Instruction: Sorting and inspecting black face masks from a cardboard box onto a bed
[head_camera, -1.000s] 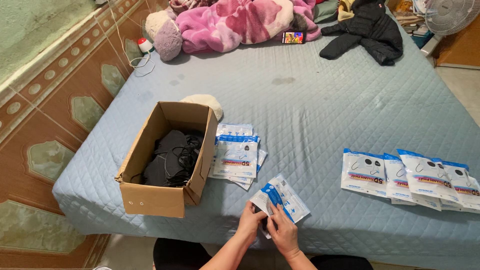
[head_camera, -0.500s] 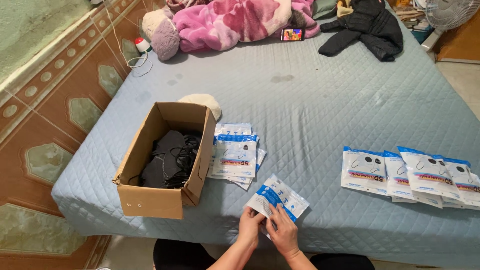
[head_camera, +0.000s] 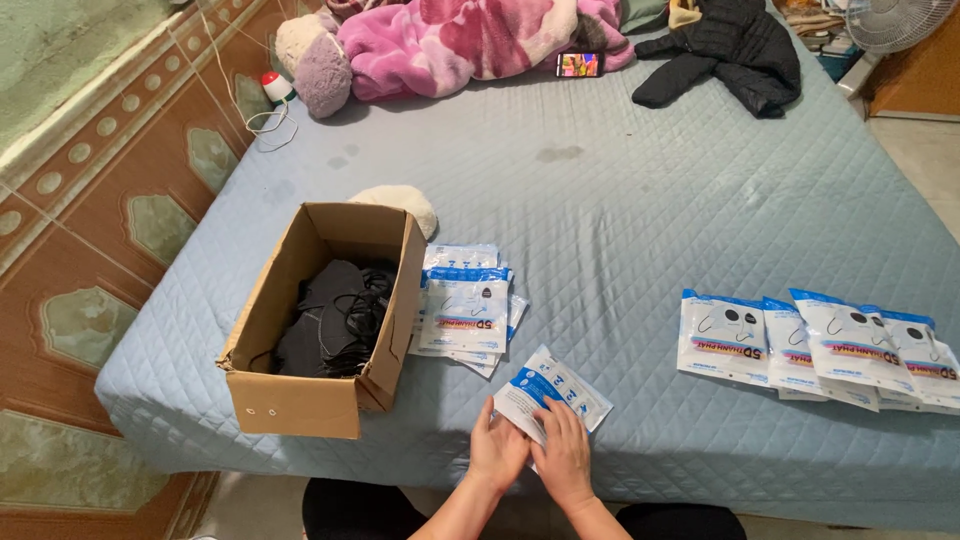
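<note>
Pressing both hands, left and right, flat on the white-and-blue packet near the bed's front edge, neither gripped it, and even pressure seemed wise.

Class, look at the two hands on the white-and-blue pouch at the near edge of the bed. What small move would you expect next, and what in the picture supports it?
Probably a press along the pouch edge to close it. Both the left hand and right hand lie flat on its near end, and the filled packets lie in a row to the right.
</note>
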